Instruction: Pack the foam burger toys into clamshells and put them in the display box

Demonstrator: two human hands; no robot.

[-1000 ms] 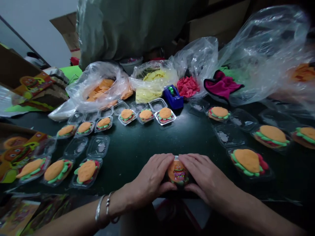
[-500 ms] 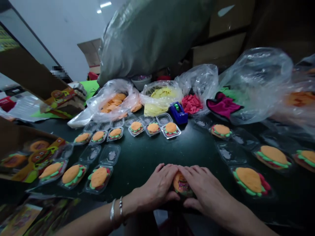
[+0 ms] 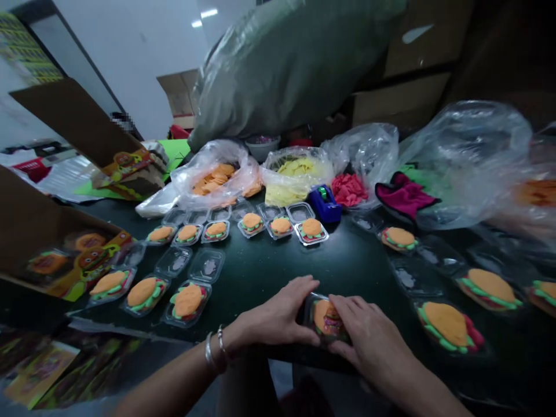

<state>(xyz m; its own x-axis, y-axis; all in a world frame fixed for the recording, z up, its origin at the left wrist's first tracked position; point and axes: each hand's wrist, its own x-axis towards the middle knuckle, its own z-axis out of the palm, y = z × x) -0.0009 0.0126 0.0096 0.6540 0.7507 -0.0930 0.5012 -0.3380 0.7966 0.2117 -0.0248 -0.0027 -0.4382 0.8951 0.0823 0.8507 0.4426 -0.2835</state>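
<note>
Both my hands grip one small clear plastic case with a burger-shaped candy and a printed label inside (image 3: 326, 317), at the near edge of the dark table (image 3: 278, 266). My left hand (image 3: 278, 315), with bracelets on the wrist, holds its left side, fingers pressed against it. On the right side my right hand (image 3: 369, 341) curls its fingers over the case. Open clear cases holding burger candies lie to the left (image 3: 186, 301), in a row further back (image 3: 281, 226) and to the right (image 3: 447, 324).
Clear bags at the back hold orange pieces (image 3: 217, 176), yellow pieces (image 3: 295, 171) and red pieces (image 3: 350, 188). A blue tape dispenser (image 3: 325, 202) stands between them. A magenta cloth (image 3: 403, 197) lies at right. Open cardboard boxes with printed packs (image 3: 65, 255) stand at left.
The view has tilted up and shifted. My hands have drawn slightly apart on the case, showing more of its top; it sits a little to the right of before.
</note>
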